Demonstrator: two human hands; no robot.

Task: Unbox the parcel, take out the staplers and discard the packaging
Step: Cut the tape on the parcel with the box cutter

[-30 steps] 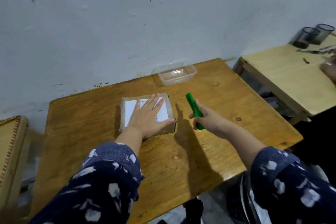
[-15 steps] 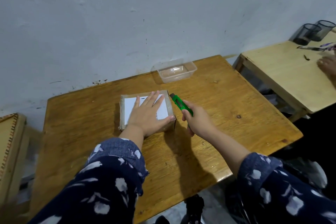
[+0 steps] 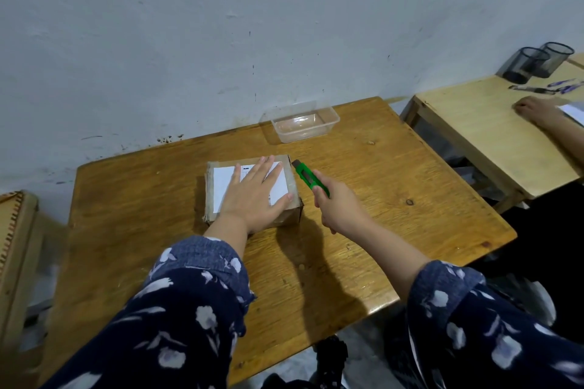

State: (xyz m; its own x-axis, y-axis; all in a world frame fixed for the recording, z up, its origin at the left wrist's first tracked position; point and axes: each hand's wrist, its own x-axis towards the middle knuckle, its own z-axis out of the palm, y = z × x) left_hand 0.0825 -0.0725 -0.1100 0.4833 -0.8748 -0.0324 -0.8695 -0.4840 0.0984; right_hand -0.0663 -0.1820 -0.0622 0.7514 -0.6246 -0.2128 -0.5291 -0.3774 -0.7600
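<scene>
On the wooden table (image 3: 395, 186), your parcel (image 3: 292, 210) sits sealed near the middle, with a clear plastic tub (image 3: 328, 117) well behind it by the wall. Your left hand (image 3: 256, 196) lies flat on the white label (image 3: 221, 186), fingers straight and spread, pressing the parcel down. Your right hand (image 3: 336, 207) grips the green box cutter (image 3: 308, 178), fingers curled round the handle, the tip just beside the parcel's far right top edge.

Risks, as judged: your left thumb reaches the right edge, close to the likely cutting line; a slip would bring the blade onto it. A deep cut could score the staplers, which are hidden inside. The parcel could skid if your flat palm eases off. Whether the blade is extended cannot be told.

Against the frame half a second earlier, the cutter has moved up along the right side toward the far corner. Your left hand stays flat as before. At the neighbouring table, another person's arm (image 3: 550, 126) now reaches further into view.
</scene>
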